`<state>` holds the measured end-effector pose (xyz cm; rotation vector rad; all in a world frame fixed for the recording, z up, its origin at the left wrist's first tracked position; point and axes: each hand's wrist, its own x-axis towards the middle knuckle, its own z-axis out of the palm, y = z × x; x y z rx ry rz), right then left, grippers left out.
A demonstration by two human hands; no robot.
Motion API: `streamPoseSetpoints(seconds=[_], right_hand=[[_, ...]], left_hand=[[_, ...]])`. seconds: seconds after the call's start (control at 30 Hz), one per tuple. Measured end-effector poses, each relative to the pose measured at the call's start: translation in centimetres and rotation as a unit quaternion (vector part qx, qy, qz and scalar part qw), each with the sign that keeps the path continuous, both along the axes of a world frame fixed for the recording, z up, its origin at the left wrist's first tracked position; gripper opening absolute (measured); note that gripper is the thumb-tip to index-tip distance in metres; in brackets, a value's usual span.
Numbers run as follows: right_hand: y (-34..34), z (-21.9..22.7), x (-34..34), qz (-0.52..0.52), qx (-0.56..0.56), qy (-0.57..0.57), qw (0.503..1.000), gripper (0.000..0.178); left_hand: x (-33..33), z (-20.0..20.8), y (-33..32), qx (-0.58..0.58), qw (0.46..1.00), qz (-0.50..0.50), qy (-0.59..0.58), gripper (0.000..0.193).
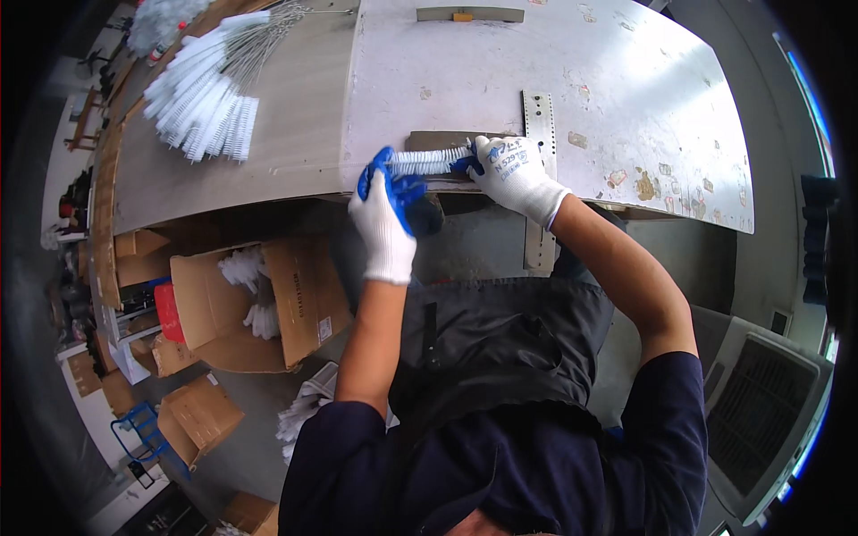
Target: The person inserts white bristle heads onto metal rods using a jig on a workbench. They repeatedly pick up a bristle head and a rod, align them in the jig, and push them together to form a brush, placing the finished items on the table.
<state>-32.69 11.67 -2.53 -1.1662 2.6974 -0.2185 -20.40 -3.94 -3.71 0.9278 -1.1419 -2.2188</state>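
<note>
Brushes (201,98) with white bristles lie fanned out on the table (429,54) at the upper left of the frame, their thin wire stems (268,40) running toward the upper right. Below them, at the left, an open cardboard box (308,299) has more white pieces (261,320) in it. Near the centre, the gloved left hand (384,198) is closed, thumb and forefinger about the left end of a white brush (429,162), while its other blue-coated fingers curl loosely underneath. That brush sits over the near edge of the table, its long axis running almost straight across the frame, its right end slightly higher; the gloves cover both tips, so which end carries a stem cannot be told. It looks very light, with springy bristles that would flatten under a hard squeeze and a wire core likely firm yet bendable; the ends, pinched down to the core, seem the surest hold, since the bristles alone could slide in a glove. A flat grey bar (438,139) lies just behind it. Farther right, the right hand (509,171) pinches the brush's right end with blue fingertips, just beside a perforated metal strip (540,116).
</note>
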Motion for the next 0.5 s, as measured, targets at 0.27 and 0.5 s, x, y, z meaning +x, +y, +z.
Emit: streamPoseSetpoints(seconds=[0.27,0.5], right_hand=[[0.3,-0.5,-1.7,0.101,0.015,0.028,0.994,0.028],[1.6,-3.7,-1.8,0.147,-0.085,0.114,0.979,0.021]], left_hand=[[-10.4,-1.7,-0.9,0.098,0.994,0.057,-0.001,0.017],[-16.7,-0.3,2.4,-0.077,0.966,-0.216,-0.117,0.021]])
